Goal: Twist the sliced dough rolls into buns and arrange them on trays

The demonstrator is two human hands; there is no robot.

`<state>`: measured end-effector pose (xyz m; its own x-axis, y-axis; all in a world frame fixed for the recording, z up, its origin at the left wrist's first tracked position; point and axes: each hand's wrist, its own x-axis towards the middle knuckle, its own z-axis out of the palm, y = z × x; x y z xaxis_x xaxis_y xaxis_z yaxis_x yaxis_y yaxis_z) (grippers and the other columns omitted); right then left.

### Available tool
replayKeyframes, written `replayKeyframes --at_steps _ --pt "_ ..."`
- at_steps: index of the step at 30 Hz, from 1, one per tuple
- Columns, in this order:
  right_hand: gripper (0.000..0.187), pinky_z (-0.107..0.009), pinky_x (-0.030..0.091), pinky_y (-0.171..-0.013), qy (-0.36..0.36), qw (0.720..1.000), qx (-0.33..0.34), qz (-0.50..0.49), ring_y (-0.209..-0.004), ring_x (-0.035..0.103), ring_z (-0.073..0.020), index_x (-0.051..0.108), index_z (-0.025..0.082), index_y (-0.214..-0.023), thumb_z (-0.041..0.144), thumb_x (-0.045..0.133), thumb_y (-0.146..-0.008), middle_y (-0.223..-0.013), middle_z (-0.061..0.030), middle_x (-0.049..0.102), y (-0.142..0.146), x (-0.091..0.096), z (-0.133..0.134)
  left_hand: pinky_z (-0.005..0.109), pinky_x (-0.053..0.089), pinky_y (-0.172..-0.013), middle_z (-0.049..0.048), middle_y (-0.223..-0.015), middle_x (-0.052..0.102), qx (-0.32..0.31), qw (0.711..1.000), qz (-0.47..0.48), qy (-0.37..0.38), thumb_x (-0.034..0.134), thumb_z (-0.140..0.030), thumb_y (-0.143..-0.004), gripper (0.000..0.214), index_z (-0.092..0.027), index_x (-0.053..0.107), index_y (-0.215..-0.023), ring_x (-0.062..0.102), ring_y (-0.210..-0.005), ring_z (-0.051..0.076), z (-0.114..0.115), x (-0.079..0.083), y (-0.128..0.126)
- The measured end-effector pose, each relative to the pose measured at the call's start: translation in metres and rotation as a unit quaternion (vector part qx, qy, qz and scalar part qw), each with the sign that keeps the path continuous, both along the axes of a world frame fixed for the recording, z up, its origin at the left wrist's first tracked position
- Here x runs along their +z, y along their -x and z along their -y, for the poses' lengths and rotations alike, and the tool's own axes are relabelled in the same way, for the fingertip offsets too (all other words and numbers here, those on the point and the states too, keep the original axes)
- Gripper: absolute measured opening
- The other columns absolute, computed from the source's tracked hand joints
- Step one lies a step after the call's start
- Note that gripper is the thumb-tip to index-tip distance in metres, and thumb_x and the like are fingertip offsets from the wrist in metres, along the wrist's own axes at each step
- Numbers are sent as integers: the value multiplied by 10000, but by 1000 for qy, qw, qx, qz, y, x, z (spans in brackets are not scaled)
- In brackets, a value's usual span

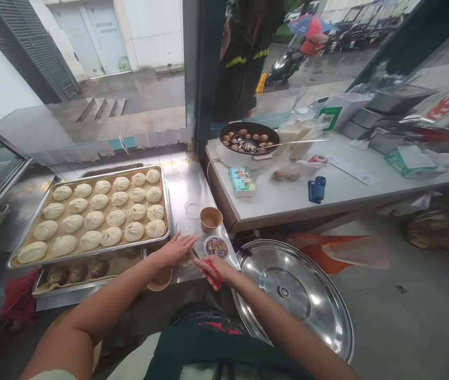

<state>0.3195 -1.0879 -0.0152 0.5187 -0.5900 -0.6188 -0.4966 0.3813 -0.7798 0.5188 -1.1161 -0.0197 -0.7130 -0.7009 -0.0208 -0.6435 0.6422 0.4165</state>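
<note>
Scissors [213,273] with red handles are held in the right hand [220,270], its fingers curled through them, blades toward a glass cup [187,257]. The left hand [175,250] sits beside the cup, fingers spread and empty. Left of the fingers lies a tray of buns [90,216]; right, a steel lid [288,295].

One head-worn camera looks forward and down over the person's forearms onto a steel counter [193,184]. It sits very near the left hand [175,249] and right hand [214,270], which reach in from the near edge. Wide lens, bent edges. A tray of buns [90,251] fills near left, a white table [272,211] right, a shop window [90,95] far.
</note>
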Motion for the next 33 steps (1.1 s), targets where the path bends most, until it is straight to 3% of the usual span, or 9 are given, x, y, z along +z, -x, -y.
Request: replayKeyframes --at_steps 3,7,10,13,16,19,23,27,33 --pt "417 -189 308 -297 23 999 27 -18 -299 448 -119 458 185 -749 588 558 -711 -384 47 485 32 18 4 518 114 -1054 171 -1430 224 69 996 7 49 750 -225 -485 1085 -201 137 -1379 168 -1322 317 -13 7 7" --pt "352 -183 324 -377 186 975 -35 -118 -395 479 -102 498 171 -840 430 668 -671 -503 38 542 99 44 28 489 183 -1065 126 -1438 211 188 978 -86 27 647 -280 -646 902 -223 127 -1380 168 -1329 272 -53 7 31" --pt "347 -195 371 -494 331 902 -33 -276 -582 558 -129 539 171 -931 310 695 -654 -713 -12 617 147 52 63 446 257 -1056 108 -1403 289 236 954 -180 -49 579 -287 -710 758 -224 188 -1357 242 -1308 243 -90 -18 54" --pt "301 -237 399 -601 390 826 7 -406 -771 584 -193 560 168 -988 270 632 -714 -876 -78 627 174 49 104 427 335 -1011 111 -1356 365 267 918 -258 -136 592 -294 -703 717 -208 244 -1324 350 -1250 240 -115 -54 78" --pt "238 -272 411 -681 415 803 14 -429 -880 566 -225 564 131 -1006 227 531 -790 -966 -138 598 182 43 139 437 376 -966 142 -1335 385 315 881 -299 -189 617 -286 -680 742 -188 250 -1317 402 -1210 256 -125 -84 101" --pt "254 -297 410 -761 452 783 15 -428 -956 535 -239 559 96 -1039 180 480 -813 -1056 -180 542 181 40 158 461 353 -976 170 -1334 376 377 859 -296 -180 640 -289 -653 778 -163 251 -1315 379 -1226 283 -121 -99 123" --pt "307 -328 356 -899 527 759 37 -379 -1077 458 -241 526 99 -1115 207 470 -833 -1160 -174 479 164 34 145 449 287 -1026 185 -1362 328 454 834 -295 -105 654 -297 -636 829 -144 210 -1319 309 -1269 281 -104 -105 150" --pt "388 -342 338 -938 629 732 191 -179 -1104 441 -225 534 164 -1114 350 583 -777 -1189 -115 485 131 17 95 445 263 -1037 185 -1365 309 516 800 -303 -35 661 -308 -625 868 -135 163 -1315 271 -1289 268 -82 -108 171" --pt "625 -369 372 -898 613 738 262 -110 -1117 441 -252 447 147 -1201 435 660 -689 -1229 -149 459 98 -1 50 449 357 -973 187 -1291 420 552 750 -363 5 656 -317 -631 805 -141 240 -1296 392 -1215 292 -53 -102 185"
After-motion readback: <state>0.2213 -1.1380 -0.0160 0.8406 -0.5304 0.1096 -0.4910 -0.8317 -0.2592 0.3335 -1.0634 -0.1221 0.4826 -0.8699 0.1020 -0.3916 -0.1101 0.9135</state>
